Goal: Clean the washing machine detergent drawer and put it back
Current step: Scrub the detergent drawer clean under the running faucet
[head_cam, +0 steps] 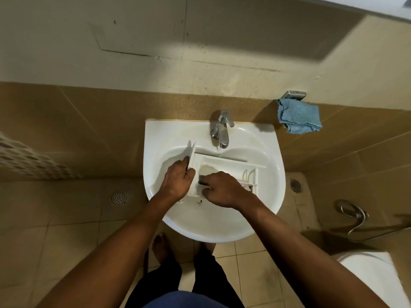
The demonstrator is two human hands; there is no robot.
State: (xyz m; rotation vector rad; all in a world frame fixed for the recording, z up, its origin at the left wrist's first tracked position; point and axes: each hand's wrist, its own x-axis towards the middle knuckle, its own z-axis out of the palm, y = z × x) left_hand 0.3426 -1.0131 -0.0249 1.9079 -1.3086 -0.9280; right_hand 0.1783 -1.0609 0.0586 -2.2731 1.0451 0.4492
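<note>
The tiled wall (89,130) is backing a white sink (155,134), which is jutting out over open floor (66,241), with a floor drain (119,197) to its left and a toilet (373,274) sitting low on the right. A blue cloth (298,116) is hanging on the wall, right of the tap (220,130). The detergent drawer (222,163) is lying across the basin (264,181) under the tap, compartments facing up. The left hand (178,181) is gripping its front panel (191,152), fingers wrapped round the edge. The right hand (222,190) is reaching into the near compartment, fingers curled downward; whether they are pinching anything I cannot tell.
</note>
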